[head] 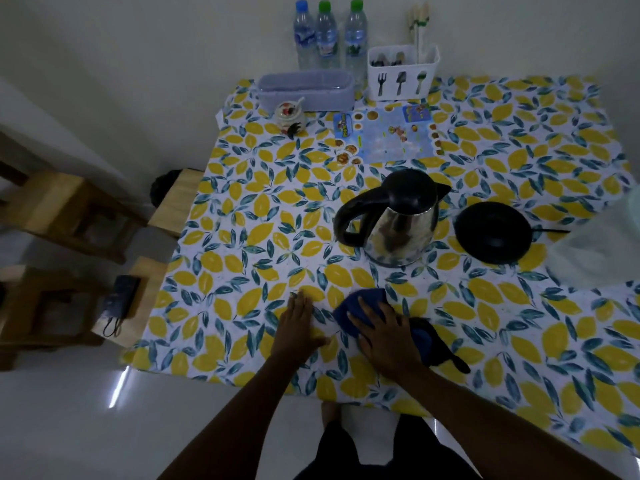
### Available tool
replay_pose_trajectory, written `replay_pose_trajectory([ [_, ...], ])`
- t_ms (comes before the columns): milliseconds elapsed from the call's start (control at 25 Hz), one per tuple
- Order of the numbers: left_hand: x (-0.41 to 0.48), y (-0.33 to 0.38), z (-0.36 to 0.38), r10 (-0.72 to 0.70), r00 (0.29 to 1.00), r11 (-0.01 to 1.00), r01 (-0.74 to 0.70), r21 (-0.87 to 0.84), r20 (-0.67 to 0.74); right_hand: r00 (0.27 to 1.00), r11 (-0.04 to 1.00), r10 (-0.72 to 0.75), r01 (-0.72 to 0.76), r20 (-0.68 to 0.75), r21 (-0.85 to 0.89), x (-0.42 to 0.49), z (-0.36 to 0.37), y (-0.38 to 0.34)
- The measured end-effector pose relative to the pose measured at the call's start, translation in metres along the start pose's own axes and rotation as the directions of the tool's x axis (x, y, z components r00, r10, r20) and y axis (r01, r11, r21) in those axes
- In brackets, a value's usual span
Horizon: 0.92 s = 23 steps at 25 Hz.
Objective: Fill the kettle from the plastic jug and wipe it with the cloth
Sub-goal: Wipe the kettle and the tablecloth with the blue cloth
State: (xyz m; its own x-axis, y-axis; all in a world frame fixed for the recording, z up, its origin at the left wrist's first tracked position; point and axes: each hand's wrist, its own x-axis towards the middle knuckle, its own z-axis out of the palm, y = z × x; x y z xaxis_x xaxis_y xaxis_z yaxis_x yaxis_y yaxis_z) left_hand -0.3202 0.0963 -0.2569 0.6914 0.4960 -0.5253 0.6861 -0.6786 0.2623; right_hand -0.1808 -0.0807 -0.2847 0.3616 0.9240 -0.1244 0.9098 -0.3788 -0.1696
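A steel kettle with a black lid and handle stands upright on the lemon-print table, lid down, handle to the left. Its round black base lies just to its right. A blue and dark cloth lies near the front edge, below the kettle. My right hand rests flat on the cloth with its fingers spread. My left hand lies flat on the tablecloth beside it, holding nothing. A pale translucent shape at the right edge is too blurred to identify as the jug.
Three water bottles, a lilac lidded box, a white cutlery holder, a small jar and a printed leaflet sit along the back. Wooden stools stand to the left of the table.
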Motion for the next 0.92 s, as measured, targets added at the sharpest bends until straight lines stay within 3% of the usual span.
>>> replay_pose_trajectory([
  [80, -0.002, 0.000, 0.005, -0.023, 1.000, 1.000, 0.023, 0.000, -0.018, 0.999, 0.999, 0.049, -0.049, 0.017, -0.007, 0.039, -0.011, 0.002],
  [160, -0.001, -0.001, 0.005, -0.015, 0.999, 1.000, 0.014, -0.013, -0.037, 0.981, 0.981, 0.192, -0.192, 0.014, 0.014, 0.072, -0.020, -0.004],
  [240, -0.001, -0.001, 0.004, -0.007, 1.000, 0.999, 0.006, -0.032, -0.023, 0.966, 0.964, 0.259, -0.259, -0.004, 0.060, 0.064, -0.019, -0.022],
  [440, -0.003, 0.000, 0.002, -0.003, 1.000, 0.999, 0.003, -0.045, -0.004, 1.000, 0.999, -0.028, 0.028, 0.002, 0.031, 0.016, -0.008, -0.017],
  [640, -0.003, 0.004, -0.004, -0.018, 0.999, 0.999, 0.019, -0.031, 0.026, 0.977, 0.975, 0.214, -0.213, -0.002, 0.061, 0.071, -0.027, 0.000],
  [720, -0.006, 0.008, -0.004, -0.020, 0.999, 0.999, 0.021, -0.033, 0.028, 0.986, 0.985, 0.168, -0.168, -0.006, 0.039, 0.027, -0.014, -0.002],
  [840, -0.003, 0.029, -0.008, 0.128, 0.991, 0.992, -0.128, -0.004, 0.027, 0.993, 0.995, 0.095, -0.096, -0.065, -0.010, -0.039, -0.001, 0.027],
  [920, 0.001, 0.058, -0.001, 0.227, 0.973, 0.973, -0.229, 0.025, 0.051, 0.954, 0.954, 0.298, -0.297, -0.040, 0.033, -0.024, -0.011, 0.051],
])
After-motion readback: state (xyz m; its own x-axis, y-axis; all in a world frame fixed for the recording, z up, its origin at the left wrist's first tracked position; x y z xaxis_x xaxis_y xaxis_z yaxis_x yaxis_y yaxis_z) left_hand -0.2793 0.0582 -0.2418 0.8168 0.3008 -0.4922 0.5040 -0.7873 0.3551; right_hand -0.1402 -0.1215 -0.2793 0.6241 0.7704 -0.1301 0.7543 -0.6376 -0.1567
